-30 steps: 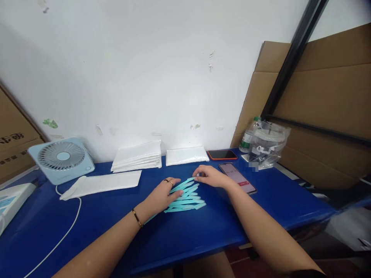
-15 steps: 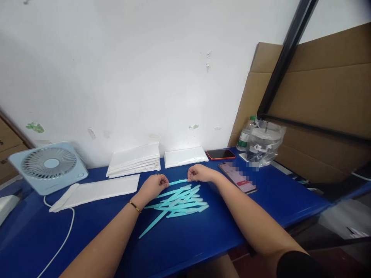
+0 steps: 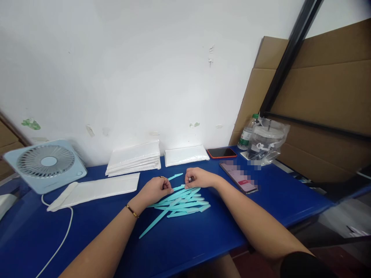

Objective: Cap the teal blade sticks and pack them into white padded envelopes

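Lying fanned out on the blue table [image 3: 95, 227], the pile of teal plastic strips [image 3: 182, 201] sits just below and between the two hands. The left hand [image 3: 155, 189] is curled with its fingertips pinched on one teal strip [image 3: 175, 177], whose free end angles up and away toward the right hand [image 3: 198, 178]. That hand is closed in a loose fist at the pile's far edge; whether it pinches a strip I cannot tell. The strips look thin, light and springy, probably slick, so a pinch near one end should lift a single piece cleanly. Right of the grip lies a phone [image 3: 239, 177]; beyond it, white packets [image 3: 135, 157]; far left, a small fan [image 3: 46, 164].
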`<action>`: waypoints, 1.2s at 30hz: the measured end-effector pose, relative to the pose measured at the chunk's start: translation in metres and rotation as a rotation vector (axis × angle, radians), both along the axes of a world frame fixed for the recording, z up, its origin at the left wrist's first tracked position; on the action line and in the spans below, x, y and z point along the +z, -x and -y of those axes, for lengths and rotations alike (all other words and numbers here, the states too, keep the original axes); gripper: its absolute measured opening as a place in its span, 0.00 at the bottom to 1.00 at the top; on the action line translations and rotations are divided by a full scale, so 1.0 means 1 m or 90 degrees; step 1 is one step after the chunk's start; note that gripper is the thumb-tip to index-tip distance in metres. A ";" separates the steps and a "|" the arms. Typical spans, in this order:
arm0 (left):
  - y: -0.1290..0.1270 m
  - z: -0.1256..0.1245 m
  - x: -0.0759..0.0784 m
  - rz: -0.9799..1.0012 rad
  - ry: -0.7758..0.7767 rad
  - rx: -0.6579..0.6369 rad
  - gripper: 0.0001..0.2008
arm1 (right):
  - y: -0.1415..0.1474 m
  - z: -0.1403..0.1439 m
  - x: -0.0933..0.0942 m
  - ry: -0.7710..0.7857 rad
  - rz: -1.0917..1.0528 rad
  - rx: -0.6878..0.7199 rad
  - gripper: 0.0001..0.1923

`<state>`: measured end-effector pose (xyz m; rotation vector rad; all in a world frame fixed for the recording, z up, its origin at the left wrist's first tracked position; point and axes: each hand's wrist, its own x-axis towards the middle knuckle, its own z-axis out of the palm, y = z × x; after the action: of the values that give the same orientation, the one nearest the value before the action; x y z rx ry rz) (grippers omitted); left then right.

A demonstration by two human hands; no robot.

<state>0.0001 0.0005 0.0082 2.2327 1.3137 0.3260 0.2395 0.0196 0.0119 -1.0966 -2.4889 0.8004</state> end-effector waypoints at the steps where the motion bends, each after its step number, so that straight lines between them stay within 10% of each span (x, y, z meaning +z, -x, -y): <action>1: 0.000 -0.002 -0.001 -0.004 -0.008 0.015 0.15 | -0.001 -0.002 -0.001 0.000 -0.006 -0.006 0.13; 8: 0.005 -0.009 0.000 -0.022 -0.116 0.098 0.13 | -0.029 -0.015 -0.002 -0.042 -0.025 -0.177 0.12; 19: -0.006 0.005 0.003 -0.043 -0.050 -0.017 0.10 | -0.003 0.001 0.002 -0.021 0.047 0.003 0.10; 28: 0.009 -0.005 0.006 -0.064 -0.126 0.090 0.10 | -0.032 -0.010 0.005 -0.032 -0.002 -0.151 0.11; 36: -0.010 0.017 0.014 -0.011 -0.068 -0.036 0.15 | -0.032 0.003 0.017 0.035 0.063 0.055 0.17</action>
<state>0.0101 -0.0160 0.0218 2.3612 1.2651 0.3647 0.2716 0.0167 0.0288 -1.0781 -2.6266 0.8642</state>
